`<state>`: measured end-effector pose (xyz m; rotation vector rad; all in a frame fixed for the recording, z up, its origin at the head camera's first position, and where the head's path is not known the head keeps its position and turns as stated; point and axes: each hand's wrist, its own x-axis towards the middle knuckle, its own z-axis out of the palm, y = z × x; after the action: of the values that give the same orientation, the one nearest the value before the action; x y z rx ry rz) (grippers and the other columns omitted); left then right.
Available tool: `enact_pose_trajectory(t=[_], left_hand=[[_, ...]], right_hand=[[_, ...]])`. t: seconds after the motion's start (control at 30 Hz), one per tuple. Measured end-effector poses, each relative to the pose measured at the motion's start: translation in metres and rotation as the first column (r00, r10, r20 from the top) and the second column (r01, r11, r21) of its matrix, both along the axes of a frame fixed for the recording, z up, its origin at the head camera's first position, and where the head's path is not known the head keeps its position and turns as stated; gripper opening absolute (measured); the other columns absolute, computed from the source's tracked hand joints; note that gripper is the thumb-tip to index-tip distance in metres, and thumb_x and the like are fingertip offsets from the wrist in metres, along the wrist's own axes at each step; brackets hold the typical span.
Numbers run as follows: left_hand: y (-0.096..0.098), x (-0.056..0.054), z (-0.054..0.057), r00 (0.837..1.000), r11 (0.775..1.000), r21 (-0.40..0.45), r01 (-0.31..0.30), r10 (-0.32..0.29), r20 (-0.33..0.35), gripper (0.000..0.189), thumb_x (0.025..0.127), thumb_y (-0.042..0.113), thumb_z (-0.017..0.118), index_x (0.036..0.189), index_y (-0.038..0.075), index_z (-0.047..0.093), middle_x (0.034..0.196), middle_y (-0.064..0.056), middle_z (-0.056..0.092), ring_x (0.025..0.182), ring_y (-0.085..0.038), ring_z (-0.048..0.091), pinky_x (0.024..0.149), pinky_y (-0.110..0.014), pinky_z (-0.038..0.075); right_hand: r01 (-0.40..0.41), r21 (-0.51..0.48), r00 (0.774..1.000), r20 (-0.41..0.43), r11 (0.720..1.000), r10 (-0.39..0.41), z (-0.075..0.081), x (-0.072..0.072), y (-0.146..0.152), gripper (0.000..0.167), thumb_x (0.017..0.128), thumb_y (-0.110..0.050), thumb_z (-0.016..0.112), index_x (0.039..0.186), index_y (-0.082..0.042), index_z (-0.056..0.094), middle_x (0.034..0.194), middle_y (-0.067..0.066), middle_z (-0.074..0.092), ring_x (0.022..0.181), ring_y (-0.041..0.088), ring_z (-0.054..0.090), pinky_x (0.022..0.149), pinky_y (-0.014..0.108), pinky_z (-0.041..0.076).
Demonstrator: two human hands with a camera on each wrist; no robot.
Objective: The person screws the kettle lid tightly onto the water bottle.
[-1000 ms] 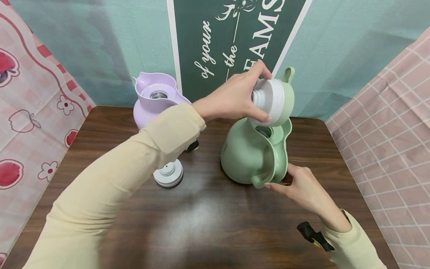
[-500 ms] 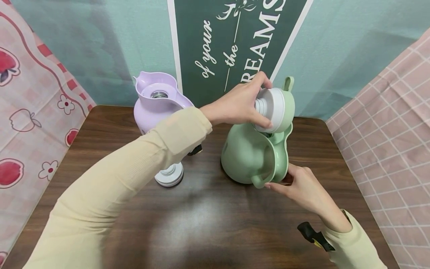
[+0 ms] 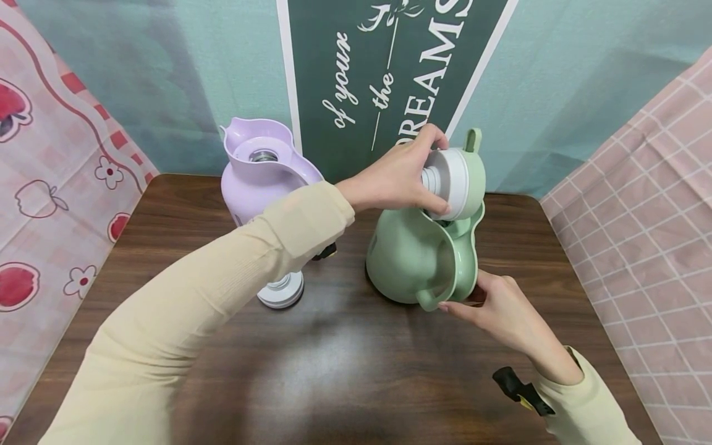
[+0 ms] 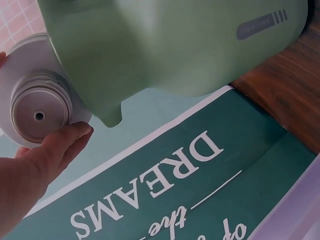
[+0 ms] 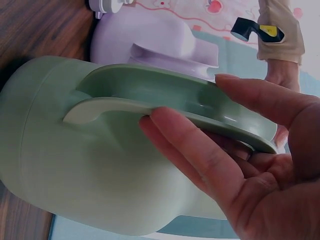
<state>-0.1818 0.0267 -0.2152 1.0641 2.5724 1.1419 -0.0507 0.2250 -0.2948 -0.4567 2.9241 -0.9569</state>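
- Two grips are occupied: the left grip [image 3: 402, 176] pinches the lid [image 3: 474, 185] between thumb and fingers at its white side; the right grip [image 3: 508, 315] has fingers and thumb about the handle of the green jug [image 3: 403, 259].
- The green jug stands toward the back right corner of the counter [image 3: 334, 383], its handle turned toward the front and right edges.
- The relation that counts: the lid is held above the jug's mouth but on its side, white plug to the left, green cap to the right, its axis across the upward-facing mouth. Whether they touch, I cannot tell.
- The left grip is nearer the mouth, the right nearer the counter's right edge.
- The purple jug [image 3: 245, 185] stands near the back edge, left; a second lid [image 3: 282, 296] lies frontward of it.
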Motion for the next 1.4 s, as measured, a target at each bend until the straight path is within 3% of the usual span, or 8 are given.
enact_pose_trajectory(t=[0.57,0.87,1.2,1.4], left_hand=[[0.009,0.001,-0.005,1.0,0.997,-0.079,0.019,-0.019,0.002,0.072,0.07,0.027,0.075,0.127,0.011,0.034,0.118,-0.003,0.047,0.101,-0.014,0.045,0.081,-0.017,0.036],[0.013,0.004,-0.007,1.0,0.998,-0.067,0.018,-0.019,-0.009,0.071,0.071,0.024,0.075,0.128,0.011,0.035,0.119,-0.005,0.046,0.102,-0.014,0.045,0.081,-0.019,0.037],[0.019,0.009,-0.007,1.0,0.989,-0.149,0.001,-0.001,0.0,0.072,0.072,0.025,0.074,0.131,0.017,0.034,0.121,-0.006,0.041,0.103,-0.013,0.044,0.079,-0.018,0.037],[0.019,0.011,-0.006,1.0,0.986,-0.166,0.0,0.0,-0.003,0.072,0.073,0.026,0.074,0.133,0.017,0.033,0.123,-0.007,0.041,0.104,-0.013,0.044,0.081,-0.019,0.037]], right_hand=[[-0.01,-0.012,1.0,0.012,1.0,0.01,0.0,0.0,0.0,0.021,0.071,-0.019,0.078,0.085,-0.011,0.064,0.07,-0.007,0.063,0.062,0.003,0.057,0.054,0.023,0.045],[-0.024,-0.007,1.0,-0.014,1.0,0.024,-0.001,0.0,0.001,0.02,0.071,-0.018,0.078,0.084,-0.012,0.064,0.07,-0.008,0.064,0.062,0.002,0.058,0.053,0.023,0.045],[-0.044,-0.012,0.998,-0.055,0.999,0.043,-0.003,0.0,0.002,0.02,0.07,-0.016,0.078,0.084,-0.013,0.064,0.07,-0.009,0.064,0.063,0.002,0.058,0.054,0.022,0.046],[-0.039,-0.023,0.999,-0.032,0.999,0.038,-0.002,0.0,0.002,0.019,0.07,-0.016,0.078,0.083,-0.012,0.064,0.071,-0.008,0.064,0.063,0.002,0.058,0.054,0.023,0.046]])
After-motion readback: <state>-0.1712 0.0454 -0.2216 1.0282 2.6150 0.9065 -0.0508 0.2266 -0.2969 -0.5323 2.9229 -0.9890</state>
